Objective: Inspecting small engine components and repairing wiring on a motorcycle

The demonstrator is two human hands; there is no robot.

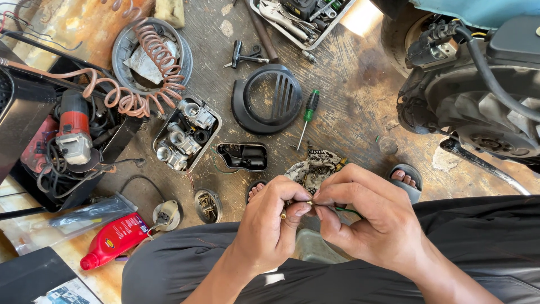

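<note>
Over the lap, above a floor strewn with parts, the left hand point(270, 222) and right hand point(363, 217) meet fingertip to fingertip. The left pinches a small brass piece point(284, 214), its long axis running roughly upright between thumb and forefinger. The right pinches a thin green wire point(347, 210) lying sideways, its near end pointing left at the piece, almost touching.

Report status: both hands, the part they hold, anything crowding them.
Left hand and right hand both pinched on a small brass part, held over the lap. Thin green wire trails from right fingers. Nothing crowding the hands.
</note>
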